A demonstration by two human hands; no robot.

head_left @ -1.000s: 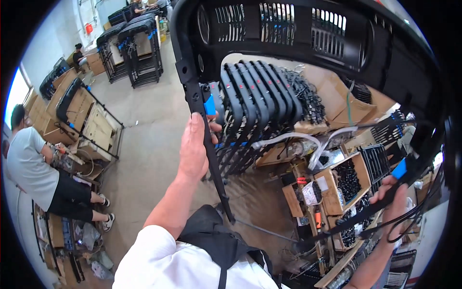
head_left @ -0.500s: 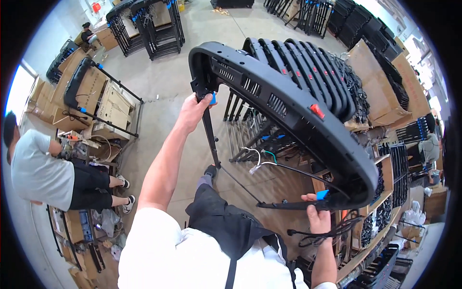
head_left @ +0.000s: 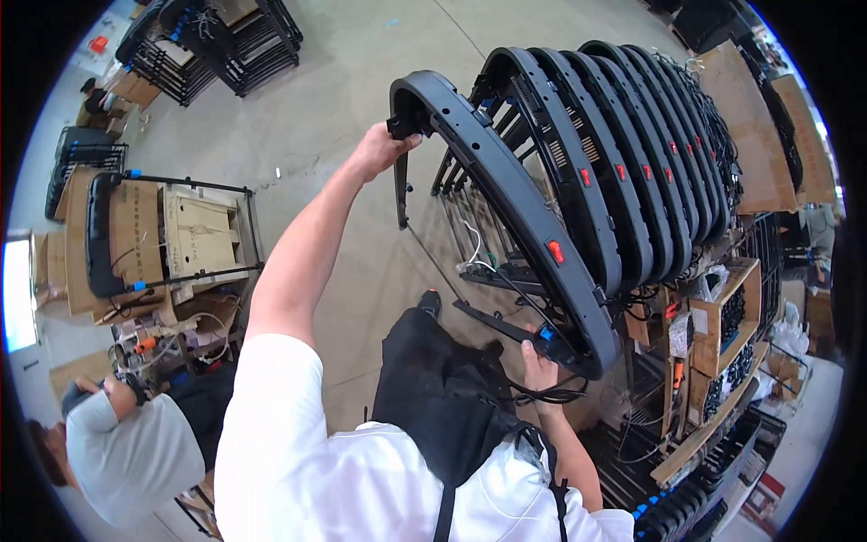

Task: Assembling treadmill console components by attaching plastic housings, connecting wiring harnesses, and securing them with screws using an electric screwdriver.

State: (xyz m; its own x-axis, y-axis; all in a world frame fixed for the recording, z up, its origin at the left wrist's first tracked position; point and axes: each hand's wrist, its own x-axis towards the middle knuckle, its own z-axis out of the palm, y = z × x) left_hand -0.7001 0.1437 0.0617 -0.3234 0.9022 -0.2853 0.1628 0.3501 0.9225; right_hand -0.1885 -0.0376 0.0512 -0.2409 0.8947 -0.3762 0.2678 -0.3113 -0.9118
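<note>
I hold a large black frame point(head_left: 492, 167) with a long curved plastic housing and thin legs, tilted in front of me. A red switch point(head_left: 555, 252) sits on the housing's outer face. My left hand point(head_left: 383, 152) is closed around the frame's far end, by the top of a leg. At the near end, my right hand point(head_left: 540, 369) grips the frame beside a blue piece point(head_left: 545, 334); its fingers are partly hidden. A black cable point(head_left: 553, 395) hangs in loops by my right wrist. Just right of the held frame stands a row of similar frames point(head_left: 591, 154).
Wooden bins point(head_left: 722, 330) of small parts stand at right, below a cardboard sheet point(head_left: 736, 117). A person point(head_left: 135, 452) in a light shirt is at lower left. Another frame point(head_left: 104, 235) leans by boxes at left. More stacked frames point(head_left: 212, 45) stand on the far floor.
The held frame has come closer to the row and turned, so its slotted inner side no longer shows. My right hand has moved left in the view. Both hands keep their hold.
</note>
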